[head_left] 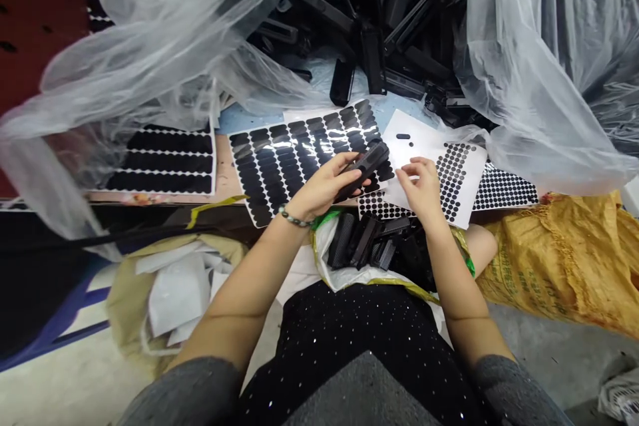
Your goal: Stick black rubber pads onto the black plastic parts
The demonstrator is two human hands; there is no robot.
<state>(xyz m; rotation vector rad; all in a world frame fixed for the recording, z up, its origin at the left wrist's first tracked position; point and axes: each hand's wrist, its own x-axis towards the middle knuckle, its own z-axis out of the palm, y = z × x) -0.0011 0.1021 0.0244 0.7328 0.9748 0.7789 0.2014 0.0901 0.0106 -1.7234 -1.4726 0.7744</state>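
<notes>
My left hand [327, 184], with a beaded bracelet at the wrist, is wrapped round a black elongated plastic part [367, 165] tilted up to the right. My right hand [421, 188] is just right of it, thumb and fingertips pinched near the white sheet's left part; whatever they hold is too small to make out. Under my left hand lies a sheet of black oblong stickers [279, 161]. A white sheet with black round stickers [452, 176] is partly behind my right hand. In my lap an open bag [324, 249] holds several black parts [359, 239].
Clear plastic film [164, 33] drapes over the table at left, and more film [539, 80] at right. A heap of black parts [399, 20] lies at the back. A bag of white paper [180, 286] stands lower left, a yellow sack [574, 259] at right.
</notes>
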